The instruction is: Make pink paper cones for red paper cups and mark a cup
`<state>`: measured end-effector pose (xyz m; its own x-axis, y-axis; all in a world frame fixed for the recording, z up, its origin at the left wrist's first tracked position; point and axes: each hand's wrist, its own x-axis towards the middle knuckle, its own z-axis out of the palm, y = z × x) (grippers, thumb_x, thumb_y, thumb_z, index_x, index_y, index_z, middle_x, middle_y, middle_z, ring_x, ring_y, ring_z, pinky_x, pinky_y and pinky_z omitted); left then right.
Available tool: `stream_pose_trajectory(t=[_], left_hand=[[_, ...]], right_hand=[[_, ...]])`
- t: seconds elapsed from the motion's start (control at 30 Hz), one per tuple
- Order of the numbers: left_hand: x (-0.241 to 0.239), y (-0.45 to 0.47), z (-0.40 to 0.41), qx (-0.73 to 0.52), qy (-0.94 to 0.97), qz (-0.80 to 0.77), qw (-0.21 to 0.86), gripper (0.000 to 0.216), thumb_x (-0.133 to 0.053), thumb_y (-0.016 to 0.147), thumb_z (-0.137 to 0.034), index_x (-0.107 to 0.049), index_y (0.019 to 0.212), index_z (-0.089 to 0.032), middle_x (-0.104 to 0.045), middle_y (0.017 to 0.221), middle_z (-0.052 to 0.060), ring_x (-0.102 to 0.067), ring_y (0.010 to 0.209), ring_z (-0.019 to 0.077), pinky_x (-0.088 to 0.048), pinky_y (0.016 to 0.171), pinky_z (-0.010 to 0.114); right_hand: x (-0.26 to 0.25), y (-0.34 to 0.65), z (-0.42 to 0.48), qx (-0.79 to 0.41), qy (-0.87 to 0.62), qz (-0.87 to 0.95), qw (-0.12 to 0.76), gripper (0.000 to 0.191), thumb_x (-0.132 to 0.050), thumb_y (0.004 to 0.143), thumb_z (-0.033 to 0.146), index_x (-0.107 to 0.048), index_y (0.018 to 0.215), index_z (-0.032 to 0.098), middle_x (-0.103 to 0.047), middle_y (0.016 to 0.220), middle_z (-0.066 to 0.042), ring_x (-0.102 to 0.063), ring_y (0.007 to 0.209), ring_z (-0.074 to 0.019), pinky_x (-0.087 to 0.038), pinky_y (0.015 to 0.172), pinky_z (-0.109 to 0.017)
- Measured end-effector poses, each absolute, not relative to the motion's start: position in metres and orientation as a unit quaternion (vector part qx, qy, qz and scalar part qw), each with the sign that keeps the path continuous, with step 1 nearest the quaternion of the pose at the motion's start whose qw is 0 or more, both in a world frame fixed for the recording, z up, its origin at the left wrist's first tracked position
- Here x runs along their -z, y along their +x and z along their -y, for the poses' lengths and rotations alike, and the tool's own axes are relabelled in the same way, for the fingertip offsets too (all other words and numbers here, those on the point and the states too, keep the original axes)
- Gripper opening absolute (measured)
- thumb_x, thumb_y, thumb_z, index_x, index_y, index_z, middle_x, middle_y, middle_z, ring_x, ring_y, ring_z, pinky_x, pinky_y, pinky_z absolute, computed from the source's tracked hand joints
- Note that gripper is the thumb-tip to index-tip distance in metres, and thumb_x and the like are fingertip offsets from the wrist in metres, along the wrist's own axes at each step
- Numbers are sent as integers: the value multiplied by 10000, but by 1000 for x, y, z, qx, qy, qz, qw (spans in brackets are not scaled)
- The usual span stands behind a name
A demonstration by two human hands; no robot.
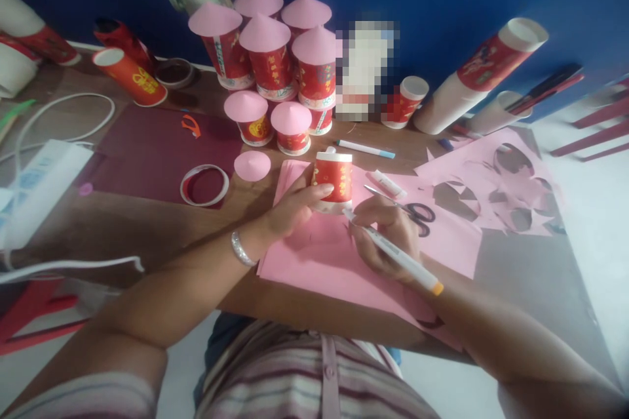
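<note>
My left hand is wrapped around a red paper cup with white bands and gold print, its thumb across the front. My right hand grips a white marker pen with an orange end. The pen's other end is close to the cup's lower white band; whether it touches, I cannot tell. Under both hands lie pink paper sheets. Right beside my right hand are scissors with dark handles and a small white tube.
Several red cups with pink cone tops stand stacked at the back. A pink cone and a cardboard ring lie to the left. Another marker lies behind the cup. Cut pink scraps and a tall tube are at right.
</note>
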<state>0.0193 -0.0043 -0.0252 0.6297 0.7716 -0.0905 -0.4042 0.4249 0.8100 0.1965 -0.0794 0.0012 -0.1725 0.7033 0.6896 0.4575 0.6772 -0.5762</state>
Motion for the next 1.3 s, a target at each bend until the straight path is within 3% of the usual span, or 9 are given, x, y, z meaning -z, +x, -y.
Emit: stream_pose_trajectory(t=[0.2,0.33,0.63,1.3], left_hand=[[30,20,5,-384,408,-235,794,280,-728,891,-308,-648,1150,-236,-697,1033,28,-686,976,214,-569,915,393],[30,20,6,-390,408,-250,787,327,-747,875,-308,-652,1179,-234,-708,1106,47,-688,1053,235,-552,942,385],[27,20,6,-378,419,-241,790,383,-743,889,-315,-630,1251,-262,-692,1024,23,-684,999,218,-567,933,389],[27,20,7,-381,426,-232,787,301,-739,902,-299,-659,1187,-242,-695,1042,27,-684,993,202,-564,942,388]], right_hand=[[4,201,79,-49,-385,775,498,175,-615,927,156,-576,1052,272,-668,788,-2,-685,631,-160,-522,475,-273],[7,203,79,-49,-394,772,496,167,-625,939,176,-582,1066,276,-694,803,-5,-692,639,-170,-532,484,-289],[9,204,77,-59,-376,775,505,240,-669,909,139,-590,1087,279,-700,828,2,-702,670,-174,-549,533,-284],[7,202,75,-35,-376,786,489,195,-633,921,138,-576,1076,242,-692,823,-10,-711,679,-154,-563,533,-247]])
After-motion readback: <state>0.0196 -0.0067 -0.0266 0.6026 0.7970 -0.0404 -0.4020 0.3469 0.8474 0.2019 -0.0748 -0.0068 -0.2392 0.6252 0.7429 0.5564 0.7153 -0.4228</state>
